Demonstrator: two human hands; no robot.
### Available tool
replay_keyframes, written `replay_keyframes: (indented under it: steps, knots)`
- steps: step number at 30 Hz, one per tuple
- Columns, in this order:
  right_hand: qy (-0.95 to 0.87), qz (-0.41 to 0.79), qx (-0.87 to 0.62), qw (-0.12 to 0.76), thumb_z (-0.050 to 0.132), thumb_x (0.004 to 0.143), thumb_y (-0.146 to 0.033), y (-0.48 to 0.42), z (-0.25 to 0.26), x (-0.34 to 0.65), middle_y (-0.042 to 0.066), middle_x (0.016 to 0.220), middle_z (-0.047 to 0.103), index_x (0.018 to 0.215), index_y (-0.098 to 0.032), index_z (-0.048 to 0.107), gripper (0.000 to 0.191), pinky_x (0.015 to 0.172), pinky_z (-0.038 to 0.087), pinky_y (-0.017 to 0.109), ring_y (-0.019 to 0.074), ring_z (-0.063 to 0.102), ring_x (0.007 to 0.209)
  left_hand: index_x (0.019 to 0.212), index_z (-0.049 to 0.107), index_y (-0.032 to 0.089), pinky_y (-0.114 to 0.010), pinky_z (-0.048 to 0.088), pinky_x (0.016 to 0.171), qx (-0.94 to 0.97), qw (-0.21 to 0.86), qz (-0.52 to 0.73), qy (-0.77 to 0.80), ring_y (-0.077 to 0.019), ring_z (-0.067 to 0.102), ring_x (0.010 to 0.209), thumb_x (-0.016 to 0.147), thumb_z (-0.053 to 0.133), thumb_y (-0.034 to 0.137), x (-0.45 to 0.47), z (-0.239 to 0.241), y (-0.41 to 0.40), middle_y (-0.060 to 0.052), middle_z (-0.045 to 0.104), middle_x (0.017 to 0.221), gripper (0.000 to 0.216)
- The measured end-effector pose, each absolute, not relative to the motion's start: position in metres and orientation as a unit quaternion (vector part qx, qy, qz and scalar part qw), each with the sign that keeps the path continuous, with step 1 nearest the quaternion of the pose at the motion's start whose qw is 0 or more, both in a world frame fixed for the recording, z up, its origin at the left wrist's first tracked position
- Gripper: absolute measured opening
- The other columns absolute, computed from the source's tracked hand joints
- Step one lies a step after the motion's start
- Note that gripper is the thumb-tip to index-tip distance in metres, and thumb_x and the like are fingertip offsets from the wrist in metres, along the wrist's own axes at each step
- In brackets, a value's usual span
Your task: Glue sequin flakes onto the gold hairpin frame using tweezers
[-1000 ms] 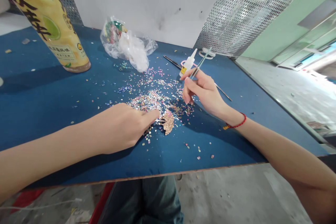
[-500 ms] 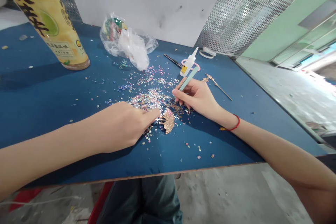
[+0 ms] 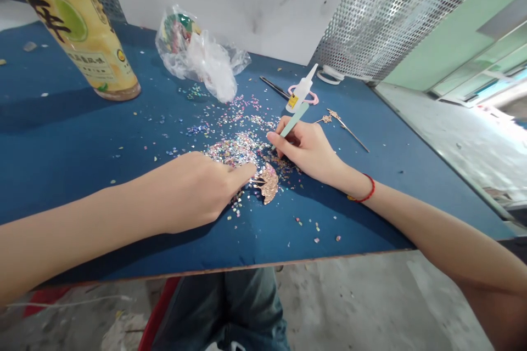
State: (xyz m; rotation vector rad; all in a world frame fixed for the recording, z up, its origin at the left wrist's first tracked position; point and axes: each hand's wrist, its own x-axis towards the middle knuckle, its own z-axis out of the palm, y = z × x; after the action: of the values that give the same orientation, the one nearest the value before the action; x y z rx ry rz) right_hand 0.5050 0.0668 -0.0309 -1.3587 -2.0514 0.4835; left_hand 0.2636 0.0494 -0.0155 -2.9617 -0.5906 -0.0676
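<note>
My left hand (image 3: 197,189) lies on the blue table (image 3: 69,148), fingers curled, its fingertip pressing down the edge of a small gold fan-shaped ornament (image 3: 268,182). My right hand (image 3: 307,147) is closed on a pale green stick tool (image 3: 293,122), whose lower tip points down into a heap of shiny sequins (image 3: 236,149) just behind the ornament. A red string bracelet (image 3: 368,191) circles my right wrist.
A small white glue bottle (image 3: 301,91) stands behind my right hand, with a gold hairpin (image 3: 343,125) and a dark thin tool (image 3: 274,86) near it. A clear plastic bag (image 3: 201,63) lies at the back. A big yellow drink bottle (image 3: 78,33) stands far left. Table edge runs near my lap.
My right hand came down and left from above the glue bottle to the sequin heap, the tool now tip-down. My left hand stayed on the ornament.
</note>
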Motion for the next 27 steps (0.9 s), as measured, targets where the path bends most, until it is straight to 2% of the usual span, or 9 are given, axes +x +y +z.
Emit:
replay_keyframes:
  steps: [10,21,27]
  knots:
    - [-0.8,0.143,-0.509,0.283,0.054,0.095,-0.035,0.0629,-0.0298,0.5022,-0.006,0.052,0.049,0.073,-0.022,0.046,0.027,0.055,0.032,0.029,0.0092,0.035,0.048,0.09,0.049,0.019,-0.031,0.015,0.044,-0.978,0.055,-0.03,-0.197,-0.0149,0.038,0.041,0.087,0.041,0.006,0.2633,-0.0163,0.0497,0.001,0.056,0.059,0.016]
    - [-0.784,0.19,-0.502,0.313,0.056,0.094,-0.037,0.0659,-0.0332,0.5067,-0.004,0.056,0.057,0.072,-0.021,0.048,0.028,0.054,0.035,0.028,0.0089,0.043,0.049,0.089,0.048,0.02,-0.031,0.017,0.043,-0.981,0.047,-0.034,-0.186,-0.0142,0.034,0.04,0.083,0.039,0.004,0.2633,-0.0168,0.0512,0.001,0.053,0.057,0.02]
    - [-0.753,0.246,-0.485,0.371,0.059,0.092,-0.049,0.0607,-0.0299,0.5087,-0.003,0.056,0.058,0.072,-0.021,0.049,0.036,0.052,0.037,0.027,0.0086,0.049,0.049,0.089,0.049,0.02,-0.031,0.016,0.045,-0.977,0.063,-0.015,-0.205,-0.0135,0.037,0.04,0.088,0.04,0.007,0.2634,-0.0157,0.049,0.001,0.054,0.056,0.016]
